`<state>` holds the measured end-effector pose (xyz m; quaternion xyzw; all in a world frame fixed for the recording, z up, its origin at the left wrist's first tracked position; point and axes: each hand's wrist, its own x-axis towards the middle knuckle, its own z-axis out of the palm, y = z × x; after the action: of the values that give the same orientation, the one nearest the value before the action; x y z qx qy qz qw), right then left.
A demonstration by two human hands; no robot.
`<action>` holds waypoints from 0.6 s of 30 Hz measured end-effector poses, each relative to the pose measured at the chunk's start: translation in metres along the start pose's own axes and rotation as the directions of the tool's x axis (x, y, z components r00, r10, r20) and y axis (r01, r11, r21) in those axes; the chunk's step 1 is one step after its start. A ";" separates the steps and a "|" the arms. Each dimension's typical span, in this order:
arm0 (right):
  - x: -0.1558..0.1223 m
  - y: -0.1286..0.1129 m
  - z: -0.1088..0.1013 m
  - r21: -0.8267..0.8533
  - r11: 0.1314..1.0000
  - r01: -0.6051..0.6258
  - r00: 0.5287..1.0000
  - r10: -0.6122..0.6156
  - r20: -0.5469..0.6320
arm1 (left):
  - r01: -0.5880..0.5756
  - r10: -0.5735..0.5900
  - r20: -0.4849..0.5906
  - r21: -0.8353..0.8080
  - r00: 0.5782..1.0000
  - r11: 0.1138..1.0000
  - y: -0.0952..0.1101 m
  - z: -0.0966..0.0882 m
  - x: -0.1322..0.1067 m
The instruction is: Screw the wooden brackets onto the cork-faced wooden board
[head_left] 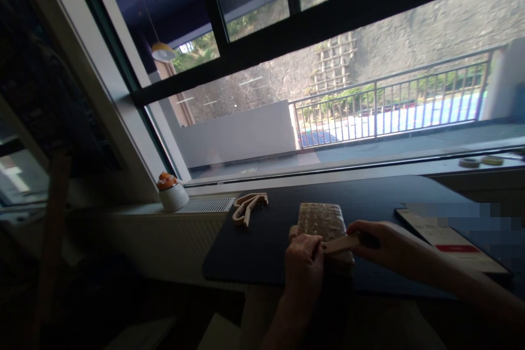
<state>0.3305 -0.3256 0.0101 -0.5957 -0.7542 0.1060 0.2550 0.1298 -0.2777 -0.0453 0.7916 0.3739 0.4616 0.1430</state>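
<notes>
A pale wooden piece [340,244] with a dark hole near its left end is held between my hands. My left hand [303,257] is closed around its left end. At the other end, the fingers of my right hand [375,238] pinch it. Just behind and partly under it, a block with a rough, streaky, shiny top [320,219] lies on the dark table [262,257]. The end of another pale wooden part [293,232] shows beside my left hand; most of it is hidden. Farther left lie curved wooden pieces [246,209].
A flat board or box with a red stripe [457,248] lies on the table at right. Along the window sill stand a white pot with an orange top [173,197] and rolls of tape [468,163]. A radiator [207,205] sits left of the table, below the large window.
</notes>
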 end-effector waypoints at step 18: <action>-0.001 0.007 0.003 0.024 1.000 0.004 1.000 -0.004 -0.004 | 0.020 -0.033 0.116 0.105 0.993 0.994 0.006 0.000 0.005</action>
<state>0.3354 -0.3245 0.0038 -0.5915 -0.7535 0.1134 0.2637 0.1343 -0.2780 -0.0392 0.8188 0.3988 0.3922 0.1298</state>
